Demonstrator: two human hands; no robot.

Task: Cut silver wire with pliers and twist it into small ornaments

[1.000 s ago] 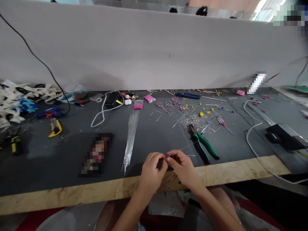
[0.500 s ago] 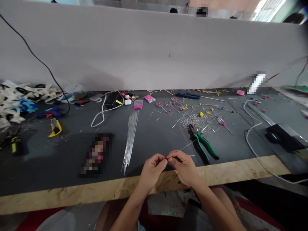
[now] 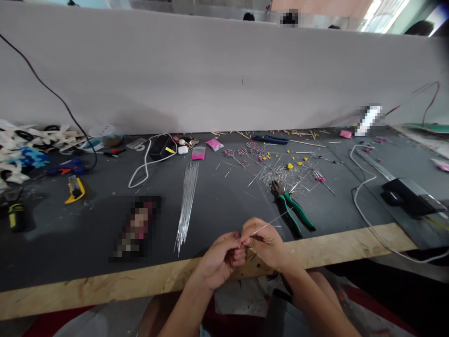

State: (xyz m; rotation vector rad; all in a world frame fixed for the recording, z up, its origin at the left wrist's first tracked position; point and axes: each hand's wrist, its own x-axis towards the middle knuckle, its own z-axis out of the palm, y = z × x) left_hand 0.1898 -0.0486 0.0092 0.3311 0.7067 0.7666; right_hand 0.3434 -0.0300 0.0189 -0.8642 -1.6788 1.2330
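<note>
My left hand (image 3: 218,260) and my right hand (image 3: 264,243) meet over the front edge of the dark work table (image 3: 87,224). Both pinch one thin silver wire (image 3: 270,222), which slants up and to the right from my fingertips. A tiny reddish bit shows where the fingertips touch. A bundle of long straight wires (image 3: 186,203) lies just left of my hands. Green-handled pliers (image 3: 293,211) lie to the right, beside a heap of cut wire pieces (image 3: 282,175) with yellow and pink beads.
A blurred dark object (image 3: 135,228) lies left of the wire bundle. White cable (image 3: 365,206) and a black box (image 3: 409,196) sit at right. A yellow utility knife (image 3: 73,188), glue gun (image 3: 65,167) and white scraps (image 3: 24,145) lie at left. A white partition (image 3: 224,79) backs the table.
Both hands have slid slightly down toward the table's front edge, still pinching the wire. The left hand has turned more palm-up; the wire's free end now points up to the right.
</note>
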